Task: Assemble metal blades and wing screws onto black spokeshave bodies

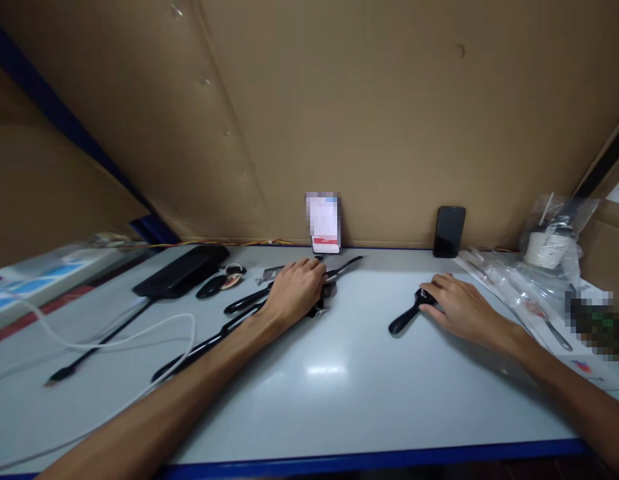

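My left hand [300, 283] reaches over a group of long black-handled utensils [248, 300] lying on the table, its fingers curled down around them. Their heads are mostly hidden under the hand; a thin black end [346, 265] sticks out beyond the fingers. Further right, my right hand [452, 307] is closed over one end of a black-handled utensil [403, 321]. The handle points toward the lower left and rests on or just above the table. My fingers cover its other end, so its kind cannot be made out.
A lit phone [325, 227] and a dark phone [450, 231] lean against the cardboard wall [389, 120]. Left are a black case-like device [182, 271] with a USB cable, keys [212, 285] and a white cable [189, 337]. Plastic-wrapped items [532, 303] lie along the right.
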A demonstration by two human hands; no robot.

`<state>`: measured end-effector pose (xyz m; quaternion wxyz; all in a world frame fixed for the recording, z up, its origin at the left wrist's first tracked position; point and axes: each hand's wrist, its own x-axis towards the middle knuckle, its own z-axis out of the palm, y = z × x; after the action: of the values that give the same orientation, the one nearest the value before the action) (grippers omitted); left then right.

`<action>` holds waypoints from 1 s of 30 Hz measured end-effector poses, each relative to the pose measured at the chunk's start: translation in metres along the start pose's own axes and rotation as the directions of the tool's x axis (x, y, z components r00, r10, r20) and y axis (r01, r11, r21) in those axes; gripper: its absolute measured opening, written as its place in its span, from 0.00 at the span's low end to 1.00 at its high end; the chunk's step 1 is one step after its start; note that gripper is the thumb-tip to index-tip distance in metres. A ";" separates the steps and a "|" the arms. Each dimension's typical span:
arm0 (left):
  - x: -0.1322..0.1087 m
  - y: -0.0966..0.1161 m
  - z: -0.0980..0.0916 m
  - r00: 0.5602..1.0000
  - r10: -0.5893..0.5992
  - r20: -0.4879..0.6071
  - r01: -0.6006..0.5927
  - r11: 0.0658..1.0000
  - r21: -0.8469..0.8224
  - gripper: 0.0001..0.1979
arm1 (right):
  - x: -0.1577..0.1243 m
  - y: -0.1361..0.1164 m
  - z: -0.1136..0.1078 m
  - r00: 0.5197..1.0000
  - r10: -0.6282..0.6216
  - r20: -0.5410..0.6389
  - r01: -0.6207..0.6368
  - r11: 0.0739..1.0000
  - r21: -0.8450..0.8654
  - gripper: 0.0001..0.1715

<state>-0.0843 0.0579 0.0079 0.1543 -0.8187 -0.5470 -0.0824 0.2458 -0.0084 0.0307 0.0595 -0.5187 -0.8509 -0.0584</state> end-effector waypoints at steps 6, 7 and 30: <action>-0.006 0.004 -0.010 0.993 -0.027 -0.113 0.019 0.997 -0.073 0.13 | -0.001 0.008 -0.007 0.998 -0.008 0.067 -0.001 0.990 0.139 0.20; -0.008 0.006 -0.012 0.990 -0.039 -0.134 0.024 0.994 -0.110 0.12 | 0.000 0.009 -0.007 0.999 -0.002 0.054 -0.006 0.989 0.146 0.20; -0.054 0.094 -0.025 0.751 0.599 -0.278 -0.658 0.639 -0.399 0.09 | 0.020 0.021 0.057 0.972 -0.033 -0.232 0.049 0.997 0.067 0.24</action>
<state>-0.0174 -0.0310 -0.0006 0.0013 -0.9625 -0.1800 -0.2029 0.2533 0.0274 -0.0216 0.1756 -0.4882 -0.8503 -0.0888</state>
